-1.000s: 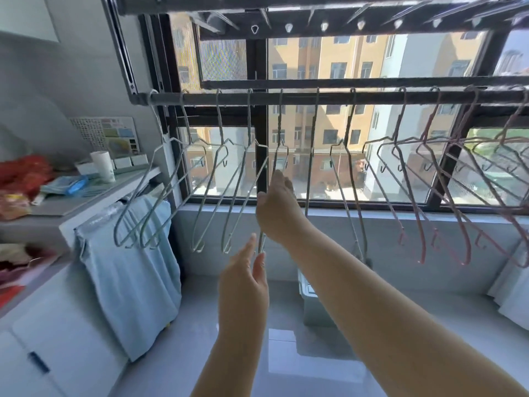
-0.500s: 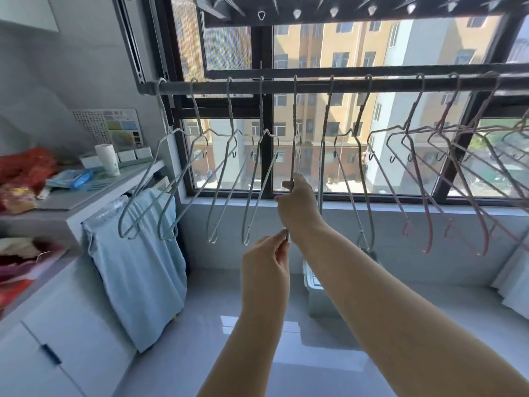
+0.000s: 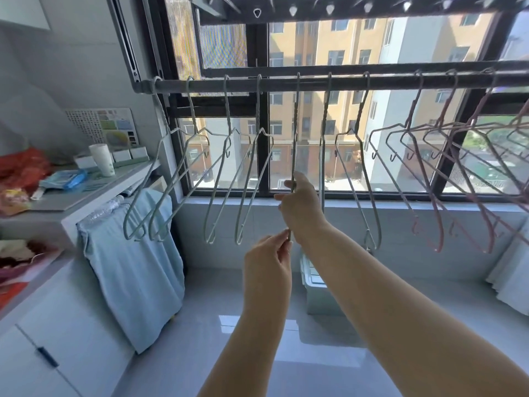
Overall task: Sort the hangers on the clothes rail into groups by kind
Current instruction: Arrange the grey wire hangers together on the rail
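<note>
Fig. 1. I see the rail (image 3: 386,81) running left to right before the window (image 3: 315,38). A left group of hangers (image 3: 229,118) and a right group of hangers (image 3: 438,246) hang from it. Between them, my right hand (image 3: 300,207) sits above my left hand (image 3: 269,265) on the middle hanger (image 3: 294,138). At far left stands a counter (image 3: 71,200), with a cup (image 3: 102,160) on it and a cloth (image 3: 134,267) draped at its front.

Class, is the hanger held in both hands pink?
No, the left hand and right hand hold a grey-green hanger; the pink hangers hang farther right.
</note>
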